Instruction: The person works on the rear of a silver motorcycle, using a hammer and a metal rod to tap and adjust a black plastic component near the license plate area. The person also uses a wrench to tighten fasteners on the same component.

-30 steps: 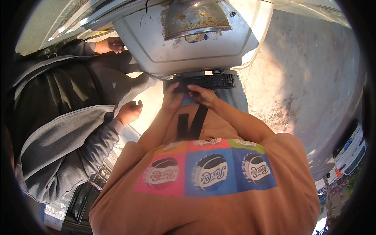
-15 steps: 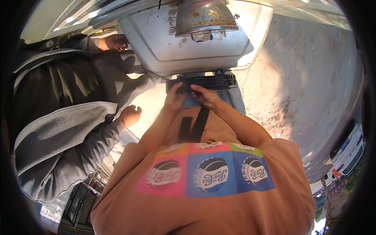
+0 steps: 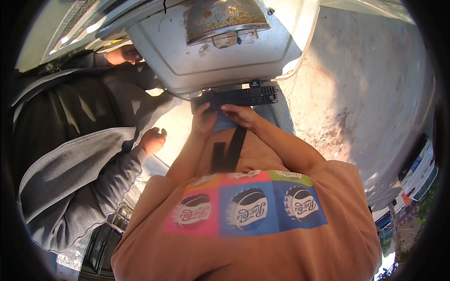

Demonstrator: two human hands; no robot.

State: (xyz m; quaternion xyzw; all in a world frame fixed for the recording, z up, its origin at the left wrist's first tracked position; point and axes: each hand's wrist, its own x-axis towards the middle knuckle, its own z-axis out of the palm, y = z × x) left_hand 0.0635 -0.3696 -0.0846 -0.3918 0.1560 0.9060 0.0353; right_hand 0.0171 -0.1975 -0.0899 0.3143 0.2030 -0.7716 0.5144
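Observation:
My left hand [image 3: 203, 118] and my right hand [image 3: 239, 114] hold a long black plastic piece [image 3: 239, 95] just in front of my waist, thumbs on its near face. A cable runs from its left end toward the left. Directly beyond it is a white panel [image 3: 180, 56], with a rusty, domed metal fixture [image 3: 227, 21] above. The underside of the black piece and most of my fingers are hidden.
A person in a grey jacket [image 3: 70, 173] stands close at my left, one hand [image 3: 152, 140] low and another [image 3: 124, 55] near the panel's left side. Concrete ground [image 3: 356, 107] extends to the right, with a white car [image 3: 417, 171] at the far right.
The panel and fixture sit a little further left in view. The black piece, still in my hands, has shifted slightly left and down. The person's lower hand has dropped slightly.

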